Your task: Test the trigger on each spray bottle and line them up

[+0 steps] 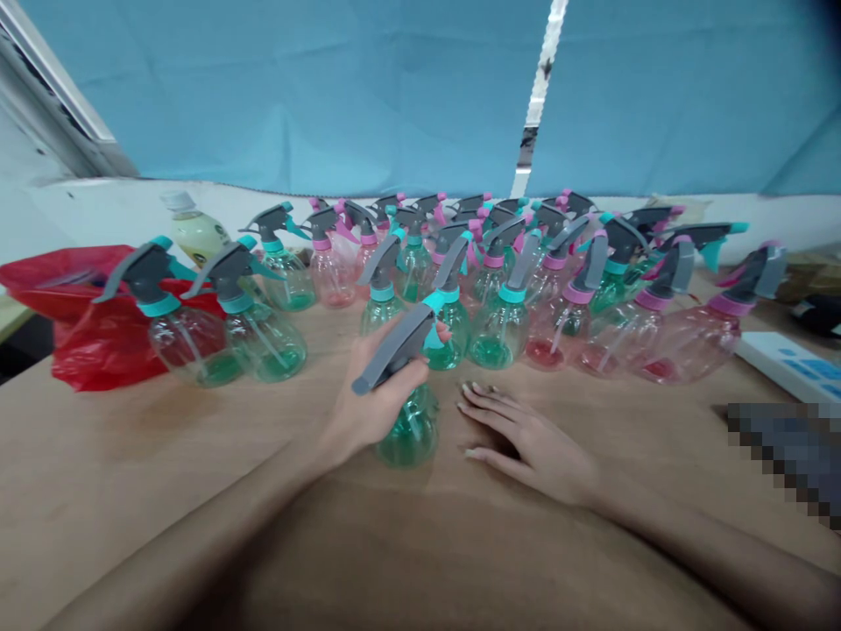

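My left hand (378,399) is wrapped round the neck of a green spray bottle (411,431) with a grey and teal spray head. That bottle stands upright near the middle of the wooden table (276,508), in front of several others. To its right, my right hand (526,438) rests palm down on the table, fingers spread, holding nothing. Just behind are green bottles with teal collars (496,337) and pink bottles with pink collars (555,329). Two more green bottles (263,342) stand close together at the left.
A red plastic bag (92,333) lies at the far left, with a capped bottle of pale liquid (197,230) behind it. At the right are a white and blue box (792,361) and a pixelated dark object (795,451). Blue sheeting (328,96) covers the back.
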A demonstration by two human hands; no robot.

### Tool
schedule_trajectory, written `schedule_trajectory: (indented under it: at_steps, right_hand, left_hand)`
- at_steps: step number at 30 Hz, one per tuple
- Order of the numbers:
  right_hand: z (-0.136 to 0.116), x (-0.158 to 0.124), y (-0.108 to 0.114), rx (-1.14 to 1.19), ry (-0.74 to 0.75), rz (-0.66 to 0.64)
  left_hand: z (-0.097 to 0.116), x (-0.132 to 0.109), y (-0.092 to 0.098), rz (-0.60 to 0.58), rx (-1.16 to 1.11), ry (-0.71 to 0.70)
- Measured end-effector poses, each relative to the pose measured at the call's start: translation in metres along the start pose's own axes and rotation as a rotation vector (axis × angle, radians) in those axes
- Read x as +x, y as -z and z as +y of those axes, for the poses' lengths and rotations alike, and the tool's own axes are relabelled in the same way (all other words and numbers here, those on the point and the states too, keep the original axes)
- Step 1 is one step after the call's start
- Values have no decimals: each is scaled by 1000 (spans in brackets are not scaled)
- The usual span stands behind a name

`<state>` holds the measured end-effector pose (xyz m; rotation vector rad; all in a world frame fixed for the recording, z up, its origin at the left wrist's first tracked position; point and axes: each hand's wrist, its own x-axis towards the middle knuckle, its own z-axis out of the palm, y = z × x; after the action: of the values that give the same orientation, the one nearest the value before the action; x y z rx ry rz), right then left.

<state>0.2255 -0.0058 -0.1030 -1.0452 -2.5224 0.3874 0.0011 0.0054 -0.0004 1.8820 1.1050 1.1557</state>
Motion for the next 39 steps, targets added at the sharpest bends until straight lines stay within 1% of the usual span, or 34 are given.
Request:
schedule_trajectory:
  at_steps: [7,10,15,18,22,27,33,39]
  right_hand:
    - [0,0,1,13,6,6]
    - [-1,0,1,20,2,10]
    - [-1,0,1,7,1,4]
    - [-1,0,1,-10,0,-11]
    - [0,0,1,6,4,2]
    - [1,0,0,16,9,8]
    - [0,0,0,-18,3,-5]
    - [0,0,0,-19,4,-6]
  left_hand:
    - [0,0,1,9,20,-17]
    - [-3,0,1,13,24,-8]
    - [-7,1,1,21,-6,-37]
    - [-6,1,1,17,3,-28]
    - [-4,1,1,24,33,-21]
    - [-2,1,0,56,81,-30]
    - [-2,0,-1,61,65,-52]
    - [-4,-1,-2,56,74,-28]
